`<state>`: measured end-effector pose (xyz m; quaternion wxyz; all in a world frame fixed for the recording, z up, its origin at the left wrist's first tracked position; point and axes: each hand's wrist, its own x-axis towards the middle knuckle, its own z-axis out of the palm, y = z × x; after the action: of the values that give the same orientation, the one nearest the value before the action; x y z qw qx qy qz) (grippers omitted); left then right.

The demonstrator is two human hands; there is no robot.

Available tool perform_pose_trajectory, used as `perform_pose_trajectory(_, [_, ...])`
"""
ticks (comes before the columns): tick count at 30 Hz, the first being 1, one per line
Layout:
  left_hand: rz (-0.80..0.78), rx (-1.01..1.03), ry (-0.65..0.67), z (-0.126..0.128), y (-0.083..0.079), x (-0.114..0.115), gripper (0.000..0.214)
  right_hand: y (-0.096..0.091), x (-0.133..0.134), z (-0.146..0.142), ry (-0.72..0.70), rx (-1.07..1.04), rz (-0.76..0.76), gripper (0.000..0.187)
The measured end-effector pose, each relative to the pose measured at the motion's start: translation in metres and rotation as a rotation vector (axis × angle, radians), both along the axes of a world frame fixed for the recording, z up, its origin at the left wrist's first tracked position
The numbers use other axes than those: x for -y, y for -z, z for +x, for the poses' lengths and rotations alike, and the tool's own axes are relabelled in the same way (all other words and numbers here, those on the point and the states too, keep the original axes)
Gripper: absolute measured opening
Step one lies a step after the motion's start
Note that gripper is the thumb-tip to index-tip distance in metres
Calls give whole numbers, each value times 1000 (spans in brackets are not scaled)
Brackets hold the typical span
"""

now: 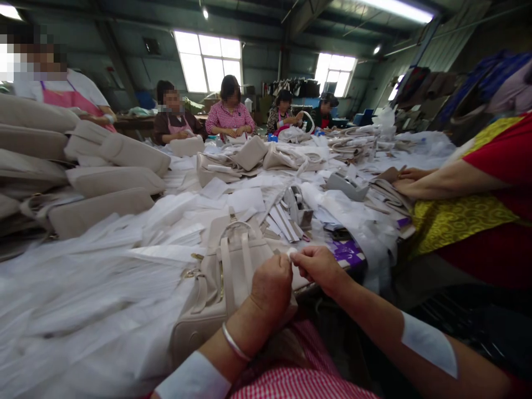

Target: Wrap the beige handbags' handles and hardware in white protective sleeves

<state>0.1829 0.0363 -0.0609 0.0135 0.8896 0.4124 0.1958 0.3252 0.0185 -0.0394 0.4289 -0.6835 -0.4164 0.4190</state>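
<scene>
My left hand [272,282] is closed, fingers curled, above the right side of a beige handbag [191,332]. Close beside it my right hand [322,270] pinches with thumb and forefinger. Between the fingertips a small white piece [291,252] shows, too small to name. The bag lies on the table in front of me, its two straps [226,266] running over it and gold-coloured metal fittings [191,272] on its side. My left hand and forearm cover part of the bag.
White wrapping sheets [103,310] spread over the table. Beige bags [108,210] are piled at the left. A grey tape dispenser [347,185] and paper strips [285,221] lie beyond my hands. A co-worker's arm [449,180] reaches in from the right; several people sit across.
</scene>
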Motion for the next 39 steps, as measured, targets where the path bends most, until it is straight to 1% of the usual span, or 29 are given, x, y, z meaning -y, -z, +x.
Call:
perform_pose_trajectory(2, [41, -18, -4, 0, 1, 2, 21, 3, 0, 1, 19, -5, -9, 31])
perform_pose_trajectory(5, [76, -45, -9, -1, 3, 3, 41, 0, 2, 1, 19, -17, -3, 32])
perform_pose_trajectory(7, [57, -60, -6, -1, 3, 1, 48, -3, 5, 1, -2, -45, 2, 32])
perform_pose_trajectory(8, [32, -56, -10, -1, 3, 0, 45, -5, 6, 0, -16, -52, 7, 32])
perform_pose_trajectory(11, [-76, 45, -28, -2, 3, -5, 30, -7, 12, -2, -51, -9, 30, 26])
perform_pose_trajectory(14, [-188, 245, -5, -3, 0, -9, 22, -3, 14, -4, -49, 94, 76, 23])
perform_pose_trajectory(17, [-309, 451, 14, -6, -7, -12, 20, 5, 9, -7, -3, 38, 138, 24])
perform_pose_trajectory(19, [-435, 596, 27, -9, -13, -14, 23, 11, 2, -10, 40, -25, 166, 30])
perform_pose_trajectory(21, [-606, 742, 55, -14, -16, -17, 26, 14, -5, -13, 69, -33, 195, 35])
perform_pose_trajectory(23, [-772, 864, 100, -18, -16, -20, 29, 15, -10, -17, 73, -32, 219, 36])
perform_pose_trajectory(25, [-896, 957, 141, -22, -14, -24, 32, 12, -13, -20, 21, -48, 221, 32])
perform_pose_trajectory(27, [-985, 1038, 163, -24, -11, -27, 34, 10, -14, -23, -62, -90, 248, 32])
perform_pose_trajectory(30, [-1104, 1131, 181, -25, -8, -30, 34, 12, -16, -23, -130, -182, 366, 34])
perform_pose_trajectory(32, [-1166, 1173, 193, -26, -7, -30, 34, 18, -17, -20, -146, -281, 417, 31])
perform_pose_trajectory(34, [-1197, 1191, 204, -25, -8, -30, 34, 24, -18, -17, -167, -407, 410, 28])
perform_pose_trajectory(36, [-1192, 1172, 222, -25, -10, -29, 35, 25, -17, -15, -185, -494, 392, 32])
perform_pose_trajectory(37, [-1171, 1148, 231, -24, -12, -29, 35, 23, -16, -15, -202, -495, 391, 33])
perform_pose_trajectory(39, [-1110, 1089, 245, -23, -15, -27, 35, 17, -14, -15, -238, -411, 393, 34])
